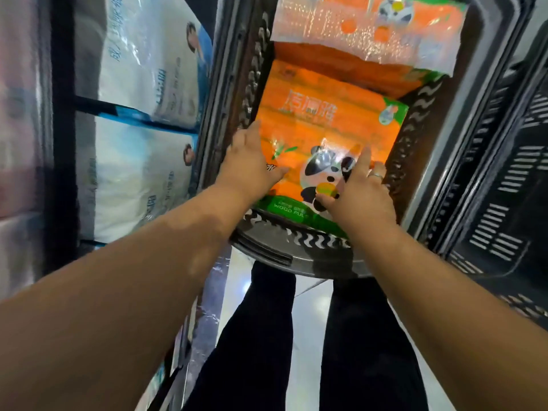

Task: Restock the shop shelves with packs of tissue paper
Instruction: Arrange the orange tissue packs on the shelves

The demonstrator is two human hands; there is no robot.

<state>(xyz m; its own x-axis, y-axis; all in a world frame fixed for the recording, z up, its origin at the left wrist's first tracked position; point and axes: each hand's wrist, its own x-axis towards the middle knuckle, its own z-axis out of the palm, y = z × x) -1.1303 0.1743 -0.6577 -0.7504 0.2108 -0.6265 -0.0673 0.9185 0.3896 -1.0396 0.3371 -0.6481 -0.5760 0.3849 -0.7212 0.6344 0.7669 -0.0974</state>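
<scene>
Head view: I see the left hand (252,164) with its fingers (250,134) straight along the left edge of an orange panda-print tissue pack (320,114), thumb laid across its top. The right hand (360,191) has its fingers spread flat on the panda print, a ring (376,175) on one. The pack lies flat inside a dark plastic basket (296,256); a second orange pack (370,31) overlaps its far end. Another dark basket (504,173) stands just to the right. White-and-blue packs (142,69) fill the shelves (63,114) at left. Black trousers (255,336) and glossy floor (308,336) show below.
</scene>
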